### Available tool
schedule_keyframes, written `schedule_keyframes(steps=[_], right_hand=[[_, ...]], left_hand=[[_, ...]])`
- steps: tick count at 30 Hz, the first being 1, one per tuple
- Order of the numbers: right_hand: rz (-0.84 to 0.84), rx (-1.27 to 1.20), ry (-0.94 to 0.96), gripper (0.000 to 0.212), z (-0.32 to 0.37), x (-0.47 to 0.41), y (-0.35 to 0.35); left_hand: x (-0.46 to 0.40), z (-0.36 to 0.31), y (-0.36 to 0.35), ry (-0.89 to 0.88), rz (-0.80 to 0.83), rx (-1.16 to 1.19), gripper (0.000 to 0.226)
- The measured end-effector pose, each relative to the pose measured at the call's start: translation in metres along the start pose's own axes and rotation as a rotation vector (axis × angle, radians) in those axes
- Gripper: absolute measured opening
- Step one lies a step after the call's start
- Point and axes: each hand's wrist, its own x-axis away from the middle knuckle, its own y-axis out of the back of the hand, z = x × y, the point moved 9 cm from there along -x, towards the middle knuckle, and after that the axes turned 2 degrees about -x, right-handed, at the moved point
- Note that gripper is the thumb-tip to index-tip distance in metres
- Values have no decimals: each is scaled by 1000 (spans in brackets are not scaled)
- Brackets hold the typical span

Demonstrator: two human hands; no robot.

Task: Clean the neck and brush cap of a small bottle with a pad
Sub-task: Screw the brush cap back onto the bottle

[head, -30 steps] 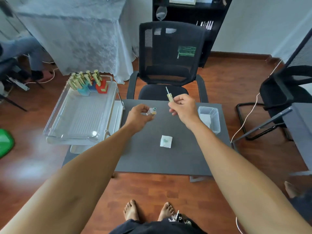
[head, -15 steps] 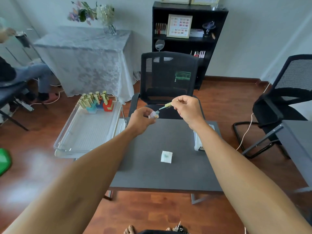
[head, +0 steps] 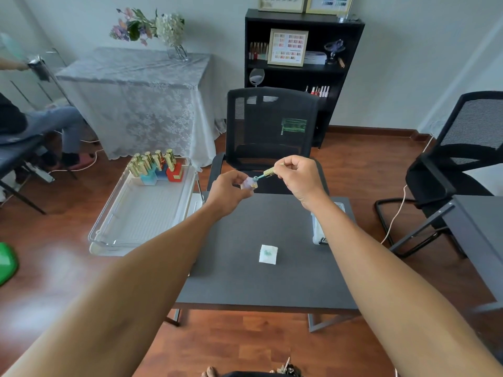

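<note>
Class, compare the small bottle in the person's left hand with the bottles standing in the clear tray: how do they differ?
The small bottle is held in the left hand, tilted, uncapped; the tray bottles stand upright in the clear tray, gold caps on. The held one looks pale; two tray bottles are blue and red. Its gold brush cap, in the right hand, matches theirs.

Bare table (head: 234, 281) around the pad (head: 268, 254); bin (head: 317, 235) crowds its right edge.

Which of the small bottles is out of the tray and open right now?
The pale bottle held in the left hand, uncapped, its brush cap in the right hand. The gold-capped bottles stand capped in the tray.
</note>
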Motion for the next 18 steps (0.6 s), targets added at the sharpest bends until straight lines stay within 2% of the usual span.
schedule_keyframes(steps=[14, 16, 18], right_hand=[[103, 172, 18, 5, 5, 5, -15], [102, 222, -11, 12, 3, 5, -13], [81, 334, -24, 35, 3, 5, -10]], left_hand=[[-2, -6, -3, -28, 0, -31, 24], [-2, -6, -4, -27, 0, -37, 24], [-1, -5, -4, -29, 4, -34, 23]])
